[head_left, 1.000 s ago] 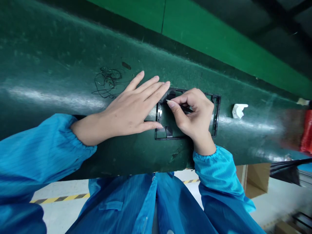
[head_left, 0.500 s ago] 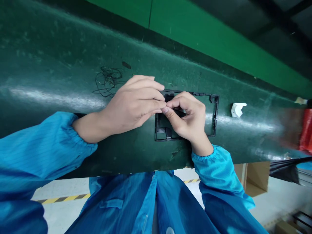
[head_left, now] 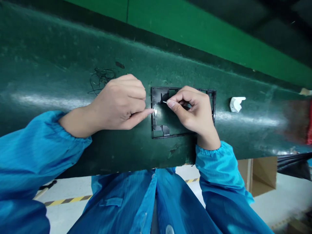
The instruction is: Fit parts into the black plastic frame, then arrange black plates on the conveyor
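Note:
A black rectangular frame point(head_left: 175, 136) lies flat on the green table. My left hand point(head_left: 119, 105) is at its left side, fingers curled under and thumb stretched toward the frame's left edge. A small whitish spot point(head_left: 155, 111) shows by that thumb tip; whether it belongs to the frame I cannot tell. Over the middle of the frame, my right hand point(head_left: 192, 109) pinches a thin tool with a bright metal tip point(head_left: 164, 102), pointing left; its dark rear part is mostly covered by the hand. Whatever may lie inside my left fingers is hidden.
Tangled black thread or wire point(head_left: 99, 78) lies beyond my left hand, near a dark spot. A white angular piece point(head_left: 236, 104) rests to the right of the frame. Something red point(head_left: 309, 126) stands at the far right edge. Below the table is an open cardboard box point(head_left: 263, 175).
My left hand has drawn left, away from my right hand, and its outstretched fingers have curled in. The tool's metal tip now shows at my right fingertips.

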{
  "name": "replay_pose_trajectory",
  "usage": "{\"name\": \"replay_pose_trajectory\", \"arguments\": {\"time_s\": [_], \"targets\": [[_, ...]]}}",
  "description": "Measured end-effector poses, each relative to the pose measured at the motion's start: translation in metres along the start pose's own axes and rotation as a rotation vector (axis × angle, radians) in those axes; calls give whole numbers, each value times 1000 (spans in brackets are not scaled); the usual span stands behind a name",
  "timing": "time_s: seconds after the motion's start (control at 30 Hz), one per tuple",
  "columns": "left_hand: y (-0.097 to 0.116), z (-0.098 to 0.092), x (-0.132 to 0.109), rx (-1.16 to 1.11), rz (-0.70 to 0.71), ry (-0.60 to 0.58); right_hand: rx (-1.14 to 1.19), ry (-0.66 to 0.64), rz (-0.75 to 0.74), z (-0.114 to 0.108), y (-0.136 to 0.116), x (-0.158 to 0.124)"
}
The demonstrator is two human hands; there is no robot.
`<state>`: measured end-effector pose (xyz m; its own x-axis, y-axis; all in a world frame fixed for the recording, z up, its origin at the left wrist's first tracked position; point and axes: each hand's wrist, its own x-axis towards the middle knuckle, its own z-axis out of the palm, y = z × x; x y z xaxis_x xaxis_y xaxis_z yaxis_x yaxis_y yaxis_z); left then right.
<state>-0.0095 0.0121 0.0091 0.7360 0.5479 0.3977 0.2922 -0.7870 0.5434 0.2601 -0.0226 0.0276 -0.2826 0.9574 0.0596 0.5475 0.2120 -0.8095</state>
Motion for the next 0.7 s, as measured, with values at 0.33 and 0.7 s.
{"name": "replay_pose_trajectory", "arguments": {"time_s": [0.33, 0.7], "targets": [[11, 5, 4, -31, 47, -68, -83, -171, -99, -2, -4, -1], [8, 20, 6, 56, 43, -38, -227, -418, -106, -14, -17, -12]]}}
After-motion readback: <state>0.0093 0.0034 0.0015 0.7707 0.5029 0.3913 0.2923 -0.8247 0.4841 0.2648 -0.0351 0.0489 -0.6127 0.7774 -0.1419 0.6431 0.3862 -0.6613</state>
